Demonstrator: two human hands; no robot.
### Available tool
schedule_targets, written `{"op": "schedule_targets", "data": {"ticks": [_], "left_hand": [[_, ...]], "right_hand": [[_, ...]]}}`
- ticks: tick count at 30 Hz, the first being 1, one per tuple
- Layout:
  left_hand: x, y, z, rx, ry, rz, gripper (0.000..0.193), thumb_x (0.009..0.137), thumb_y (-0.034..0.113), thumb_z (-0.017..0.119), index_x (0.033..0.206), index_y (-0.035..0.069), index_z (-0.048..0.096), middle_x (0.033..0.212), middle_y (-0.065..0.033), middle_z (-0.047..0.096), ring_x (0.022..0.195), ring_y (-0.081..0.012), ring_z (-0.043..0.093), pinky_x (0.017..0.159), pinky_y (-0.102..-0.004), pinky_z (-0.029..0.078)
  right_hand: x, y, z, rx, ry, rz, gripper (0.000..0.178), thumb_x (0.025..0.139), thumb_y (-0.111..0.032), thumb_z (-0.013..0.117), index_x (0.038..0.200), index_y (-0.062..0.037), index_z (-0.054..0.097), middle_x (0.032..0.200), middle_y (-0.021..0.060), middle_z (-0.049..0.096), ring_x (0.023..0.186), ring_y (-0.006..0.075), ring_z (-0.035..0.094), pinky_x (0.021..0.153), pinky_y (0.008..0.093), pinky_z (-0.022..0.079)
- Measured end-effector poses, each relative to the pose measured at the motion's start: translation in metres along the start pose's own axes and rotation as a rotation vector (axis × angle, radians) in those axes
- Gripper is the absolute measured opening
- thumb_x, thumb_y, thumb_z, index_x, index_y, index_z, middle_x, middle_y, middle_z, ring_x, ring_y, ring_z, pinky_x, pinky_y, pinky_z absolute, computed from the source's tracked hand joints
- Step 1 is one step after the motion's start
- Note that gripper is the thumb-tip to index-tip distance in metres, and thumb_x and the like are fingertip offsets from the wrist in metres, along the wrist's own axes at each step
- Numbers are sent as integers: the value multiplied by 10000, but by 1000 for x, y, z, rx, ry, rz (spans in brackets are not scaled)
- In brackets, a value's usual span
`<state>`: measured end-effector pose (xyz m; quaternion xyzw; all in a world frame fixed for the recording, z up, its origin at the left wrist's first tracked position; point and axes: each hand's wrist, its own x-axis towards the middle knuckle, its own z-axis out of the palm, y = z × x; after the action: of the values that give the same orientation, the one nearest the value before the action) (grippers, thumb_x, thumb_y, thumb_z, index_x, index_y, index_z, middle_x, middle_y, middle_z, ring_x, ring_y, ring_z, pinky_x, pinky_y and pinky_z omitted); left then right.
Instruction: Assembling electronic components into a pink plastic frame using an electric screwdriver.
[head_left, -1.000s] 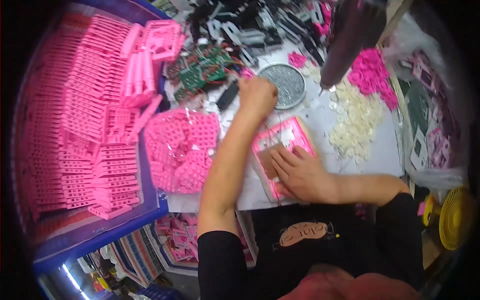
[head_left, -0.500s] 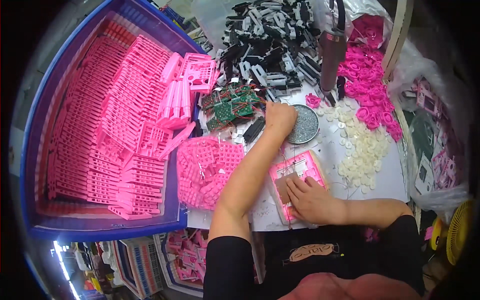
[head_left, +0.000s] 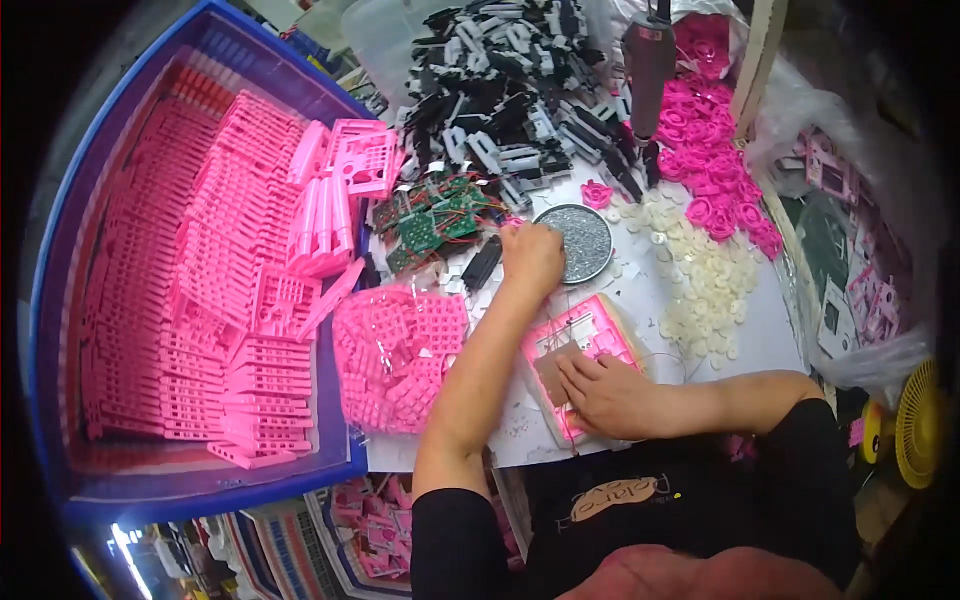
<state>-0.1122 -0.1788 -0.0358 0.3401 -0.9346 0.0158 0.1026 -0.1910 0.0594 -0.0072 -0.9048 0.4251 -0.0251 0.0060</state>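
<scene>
My left hand (head_left: pixel 533 258) reaches up to the left edge of a round dish (head_left: pixel 584 243) of small silvery bits. Its fingers are closed, and what they hold, if anything, is hidden. Just left of it lie green circuit boards (head_left: pixel 432 225) with red wires and a black slotted part (head_left: pixel 482 263). Nearer to me, a pink plastic housing (head_left: pixel 598 330) with a white inner part rests on a pale block. My right hand (head_left: pixel 607 396) lies on it with fingers stretched out, touching a brown flat piece (head_left: pixel 552 373). Thin wires run out from the housing.
A blue crate (head_left: pixel 345 470) of stacked pink housings stands at left, beside a clear bag of pink parts (head_left: pixel 400 360). Black and grey parts (head_left: pixel 500 90) are heaped at the back. A dark electric screwdriver (head_left: pixel 648 85) hangs above pink rings (head_left: pixel 700 140); pale discs (head_left: pixel 705 290) lie nearer.
The whole view has shifted, so the table's things sit a little further left. My left hand stays by the dish, and my right hand stays on the brown piece.
</scene>
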Motion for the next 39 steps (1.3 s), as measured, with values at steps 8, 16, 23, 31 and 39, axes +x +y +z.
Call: {"op": "schedule_targets", "data": {"ticks": [8, 16, 23, 31, 39], "left_hand": [[28, 5, -35, 149, -120, -10, 245, 885, 235, 583, 825, 52, 736, 825, -166, 727, 816, -339, 719, 706, -507, 480], [-119, -43, -49, -873, 181, -321, 188, 994, 145, 635, 892, -11, 660, 794, -54, 630, 739, -122, 564, 691, -278, 452], [-169, 12, -92, -945, 253, -416, 100, 1017, 44, 568, 1005, -34, 628, 904, -70, 654, 800, -134, 583, 739, -268, 474], [-181, 49, -67, -1097, 243, -506, 54, 1022, 35, 551, 1064, 3, 561, 928, -82, 674, 813, -123, 596, 759, -285, 490], [-199, 71, -52, -866, 142, -401, 83, 995, 75, 595, 1065, 34, 615, 906, -86, 679, 783, -200, 612, 825, -359, 444]], "right_hand": [[13, 18, -5, 11, 125, -183, 311, 816, -276, 630, 915, -3, 740, 1073, 188, 670, 1020, 328, 566, 774, 429, 467], [44, 33, 16, 68, -67, -84, 226, 742, -287, 679, 778, -83, 768, 871, 111, 702, 855, 288, 599, 743, 420, 463], [98, 12, 17, 182, -141, -105, 224, 762, -282, 678, 804, -83, 769, 891, 107, 706, 887, 292, 617, 803, 422, 467], [117, -24, 14, 151, -418, -196, 222, 785, -277, 676, 833, -82, 771, 914, 102, 711, 923, 296, 638, 872, 425, 470], [10, 16, -1, 229, -41, -119, 251, 834, -259, 668, 980, -84, 773, 1007, 98, 721, 975, 299, 657, 953, 450, 488]]}}
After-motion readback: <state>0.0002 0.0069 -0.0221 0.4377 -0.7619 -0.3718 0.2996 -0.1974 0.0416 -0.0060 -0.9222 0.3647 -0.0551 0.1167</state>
